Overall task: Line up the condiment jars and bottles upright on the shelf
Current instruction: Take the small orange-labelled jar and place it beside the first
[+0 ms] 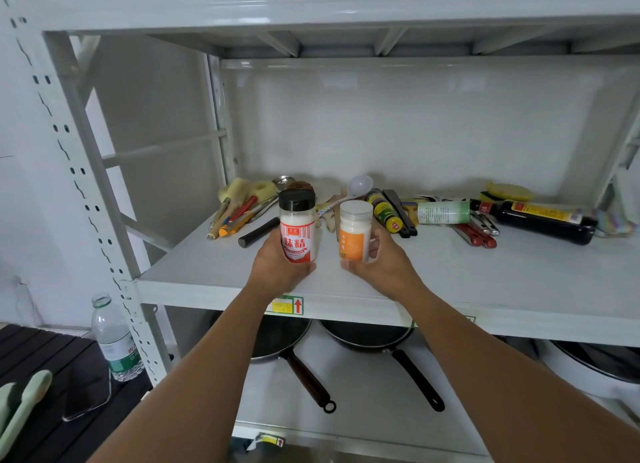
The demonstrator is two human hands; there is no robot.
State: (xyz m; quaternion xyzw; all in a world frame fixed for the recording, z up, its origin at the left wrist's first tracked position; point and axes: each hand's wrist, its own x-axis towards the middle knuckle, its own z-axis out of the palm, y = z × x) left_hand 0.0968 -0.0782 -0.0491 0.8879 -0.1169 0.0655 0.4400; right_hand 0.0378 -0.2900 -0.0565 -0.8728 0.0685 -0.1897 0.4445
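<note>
Both hands are up at the front of the white metal shelf (214, 275), each with a jar. The left hand (277, 265) has its fingers wrapped around the bottom of a black-capped jar (298, 225) with a red and white label, held upright. The right hand (384, 260) grips a smaller white-capped jar (354, 230) with an orange label, also upright, thumb on the front near its base. The two jars sit just beside each other with a small gap, and I can't tell if their bottoms are touching the shelf.

Further back it's a mess: a dark sauce bottle (540, 220) lying on its side at the right, a green and white bottle (443, 212) on its side next to it, and a small yellow-label bottle (385, 210) also tipped over behind the white-capped jar. Brushes and utensils (239, 210) are piled at the back left. Two frying pans (367, 336) sit on the shelf below, and a water bottle (116, 338) stands off to the left.
</note>
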